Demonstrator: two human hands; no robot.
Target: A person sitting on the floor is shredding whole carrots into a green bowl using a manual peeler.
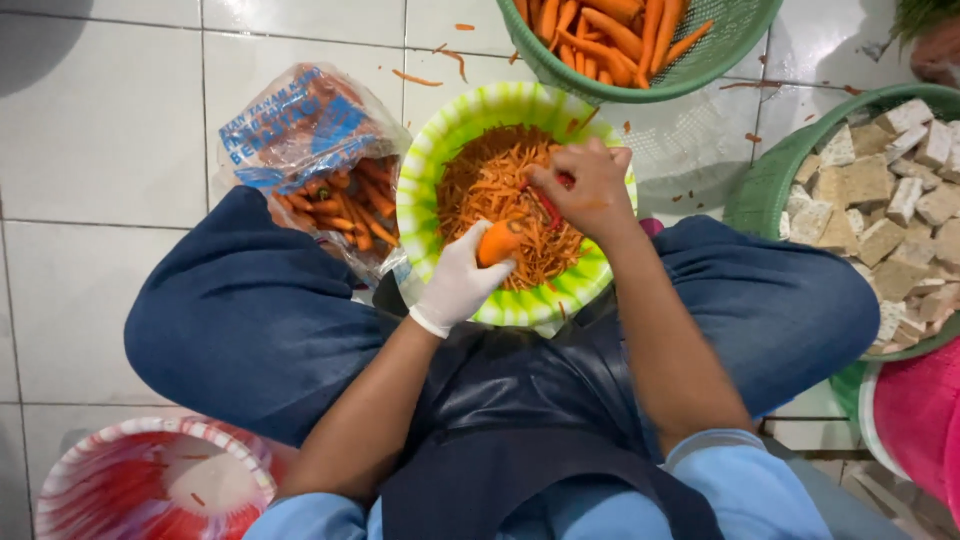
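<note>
gloved left hand (458,282) fingers grip smooth carrot (498,242) | bare right hand (590,187) fingers pinch red peeler (546,206)

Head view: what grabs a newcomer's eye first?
The green bowl of shredded carrot at centre, between the seated person's knees. Over it, the gloved left hand grips a carrot stub while the bare right hand holds a red peeler. A green basket of whole carrots sits above, and a basket of pale cubes at right.

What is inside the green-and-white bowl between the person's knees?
The green-and-white bowl holds shredded carrot. The hands and the held carrot piece cover part of the pile; the bowl's bottom is hidden.
</note>
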